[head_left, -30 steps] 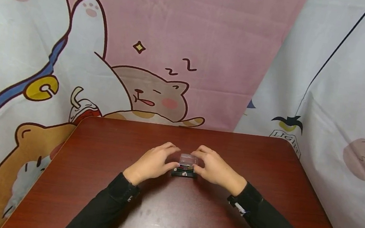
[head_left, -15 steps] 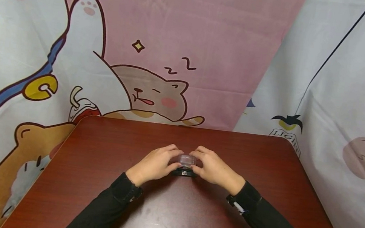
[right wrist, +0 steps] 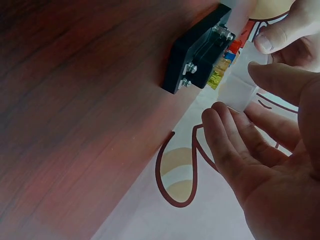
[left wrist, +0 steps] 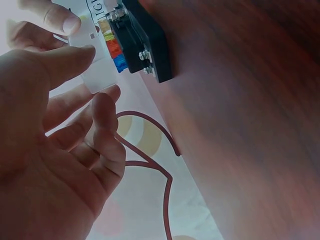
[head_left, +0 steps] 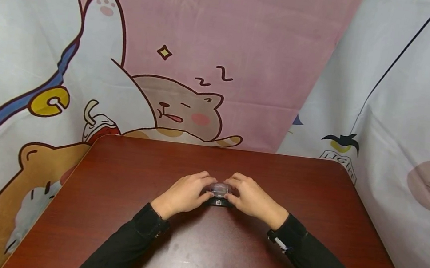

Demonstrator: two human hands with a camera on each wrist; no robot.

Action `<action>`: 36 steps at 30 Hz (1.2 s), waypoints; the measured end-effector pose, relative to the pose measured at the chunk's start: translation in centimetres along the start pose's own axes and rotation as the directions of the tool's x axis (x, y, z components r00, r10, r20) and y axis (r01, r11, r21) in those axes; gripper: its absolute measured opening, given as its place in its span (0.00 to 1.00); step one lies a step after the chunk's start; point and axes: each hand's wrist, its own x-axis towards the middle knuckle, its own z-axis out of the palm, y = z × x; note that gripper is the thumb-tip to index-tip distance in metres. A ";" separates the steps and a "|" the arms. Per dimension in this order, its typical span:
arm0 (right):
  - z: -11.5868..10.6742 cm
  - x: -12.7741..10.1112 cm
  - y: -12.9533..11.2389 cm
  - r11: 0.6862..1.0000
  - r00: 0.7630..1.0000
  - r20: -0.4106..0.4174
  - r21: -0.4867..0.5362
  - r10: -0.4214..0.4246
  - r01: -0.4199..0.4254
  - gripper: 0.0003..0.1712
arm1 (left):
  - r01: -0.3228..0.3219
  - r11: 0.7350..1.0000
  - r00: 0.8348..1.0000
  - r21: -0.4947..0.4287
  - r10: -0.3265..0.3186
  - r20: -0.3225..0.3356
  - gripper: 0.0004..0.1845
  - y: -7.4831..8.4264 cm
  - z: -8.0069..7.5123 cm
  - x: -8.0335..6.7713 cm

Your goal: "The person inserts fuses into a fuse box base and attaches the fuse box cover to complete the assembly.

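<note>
Clear cover held over the fuse block, mid-counter.
Our left hand [head_left: 183, 191] and right hand [head_left: 253, 197] pinch the clear cover [head_left: 221, 188] over the black fuse block [head_left: 218, 202] holding coloured fuses [left wrist: 114, 49]; bare counter [head_left: 201, 248] lies towards every edge.

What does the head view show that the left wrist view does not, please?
Only the head view shows both black sleeves, the right hand, the whole red-brown table and the cartoon cat cloth behind it. Only the left wrist view shows the coloured pieces in the black base, with its screws. Both show the left hand pinching the clear cover over that base.
</note>
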 end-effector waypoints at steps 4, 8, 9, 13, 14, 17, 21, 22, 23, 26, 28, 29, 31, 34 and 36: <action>0.2 0.1 0.1 1.000 1.000 0.002 -0.016 -0.007 0.007 0.21 | 0.001 1.000 1.000 0.015 -0.001 0.006 0.21 0.0 0.2 0.0; 0.4 0.2 0.2 1.000 1.000 0.005 -0.024 -0.002 0.002 0.20 | -0.015 0.999 1.000 0.047 0.015 0.005 0.21 0.0 0.4 0.1; 0.5 0.2 0.2 1.000 1.000 0.006 -0.025 0.002 -0.001 0.20 | -0.021 0.998 1.000 0.056 0.020 0.006 0.21 0.0 0.4 0.1; 0.7 0.2 0.4 0.999 1.000 0.014 -0.032 0.016 -0.015 0.21 | -0.038 0.996 0.999 0.084 0.037 0.010 0.21 0.0 0.6 0.2; 0.8 0.2 0.5 0.999 1.000 0.017 -0.034 0.018 -0.017 0.21 | -0.042 0.995 0.999 0.087 0.041 0.009 0.21 0.0 0.6 0.2; 1.0 0.2 0.7 0.999 1.000 0.021 -0.039 0.013 -0.012 0.21 | -0.046 0.994 0.999 0.096 0.046 0.010 0.22 0.0 0.8 0.2; 1.1 0.2 0.8 0.999 1.000 0.025 -0.040 0.003 -0.002 0.22 | -0.046 0.994 0.999 0.102 0.045 0.011 0.22 -0.1 1.0 0.1; 1.1 0.2 0.8 0.999 1.000 0.026 -0.039 0.002 -0.001 0.22 | -0.047 0.993 0.999 0.104 0.047 0.010 0.22 -0.1 1.0 0.1; 1.1 0.2 0.8 0.999 1.000 0.026 -0.038 0.001 0.000 0.22 | -0.048 0.993 0.999 0.107 0.047 0.011 0.21 -0.1 1.0 0.1; 1.1 0.2 0.8 0.999 1.000 0.027 -0.035 -0.003 0.004 0.22 | -0.047 0.992 0.999 0.119 0.046 0.016 0.21 -0.2 1.0 0.1; 1.1 0.3 0.8 0.999 1.000 0.027 -0.039 -0.003 0.004 0.21 | -0.048 0.991 0.999 0.128 0.045 0.022 0.20 -0.2 1.0 0.2; 1.1 0.3 0.8 0.999 1.000 0.028 -0.045 -0.005 0.006 0.21 | -0.048 0.990 0.999 0.130 0.046 0.025 0.20 -0.2 1.0 0.2; 1.2 0.3 0.7 0.998 1.000 0.030 -0.057 -0.005 0.006 0.20 | -0.055 0.990 0.998 0.130 0.052 0.025 0.20 -0.2 1.0 0.2; 1.4 0.4 0.7 0.997 0.999 0.041 -0.077 0.001 0.002 0.20 | -0.061 0.991 0.998 0.118 0.058 0.032 0.19 -0.1 0.8 0.2; 1.6 0.5 0.7 0.996 0.999 0.046 -0.086 0.000 0.004 0.19 | -0.062 0.992 0.997 0.107 0.058 0.041 0.19 0.0 0.8 0.2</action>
